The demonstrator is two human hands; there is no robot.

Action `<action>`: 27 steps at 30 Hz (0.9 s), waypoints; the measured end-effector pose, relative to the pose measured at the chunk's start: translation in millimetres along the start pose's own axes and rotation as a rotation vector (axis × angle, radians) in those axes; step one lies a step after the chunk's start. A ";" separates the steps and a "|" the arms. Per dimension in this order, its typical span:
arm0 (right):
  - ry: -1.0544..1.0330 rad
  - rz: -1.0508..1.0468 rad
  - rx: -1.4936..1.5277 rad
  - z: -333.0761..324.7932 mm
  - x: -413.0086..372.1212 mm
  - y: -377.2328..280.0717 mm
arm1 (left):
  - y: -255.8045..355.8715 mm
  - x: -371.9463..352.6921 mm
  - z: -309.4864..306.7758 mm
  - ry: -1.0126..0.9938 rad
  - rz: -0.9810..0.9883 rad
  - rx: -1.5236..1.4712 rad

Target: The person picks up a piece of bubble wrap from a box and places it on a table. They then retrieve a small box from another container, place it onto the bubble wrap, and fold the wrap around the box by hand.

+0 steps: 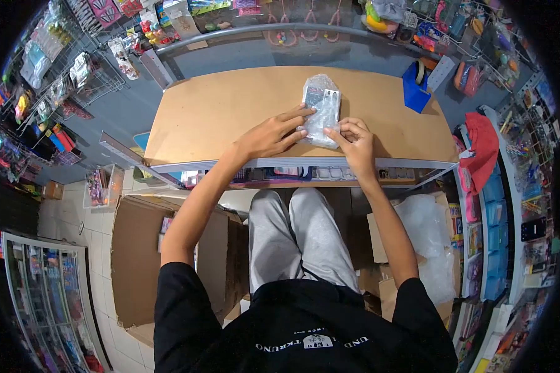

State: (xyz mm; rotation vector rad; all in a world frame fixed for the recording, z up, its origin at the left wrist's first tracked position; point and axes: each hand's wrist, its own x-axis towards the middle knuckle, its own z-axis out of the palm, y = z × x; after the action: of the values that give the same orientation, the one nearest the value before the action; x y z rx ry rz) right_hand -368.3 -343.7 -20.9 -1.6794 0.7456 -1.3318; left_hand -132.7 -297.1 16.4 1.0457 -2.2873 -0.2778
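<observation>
A small flat box wrapped in clear bubble wrap (322,110) lies on the brown tabletop (230,99); a dark picture and pale parts show through the plastic. My left hand (272,133) reaches in from the left, its fingers spread and the tips resting on the package's left side. At the lower right corner, my right hand (357,144) pinches the edge of the wrap between thumb and forefinger, with its other fingers curled. The wrap sticks out past the box at the far end.
A blue tape dispenser (415,87) stands at the table's right end. An open cardboard box (146,261) is on the floor at left; more bubble wrap (426,230) fills a carton at right. Racks of hanging goods surround the table, and a red cloth (481,152) hangs at right.
</observation>
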 end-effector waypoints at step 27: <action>-0.102 0.236 0.041 -10.1 29.0 11.8 | 12.8 8.2 27.0 0.290 -0.047 0.011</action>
State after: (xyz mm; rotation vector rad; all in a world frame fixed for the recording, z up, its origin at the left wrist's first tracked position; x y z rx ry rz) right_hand -370.0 -376.4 -17.1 -1.5611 0.8237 -1.0828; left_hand -161.0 -296.1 3.8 1.0707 -2.0094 -0.1226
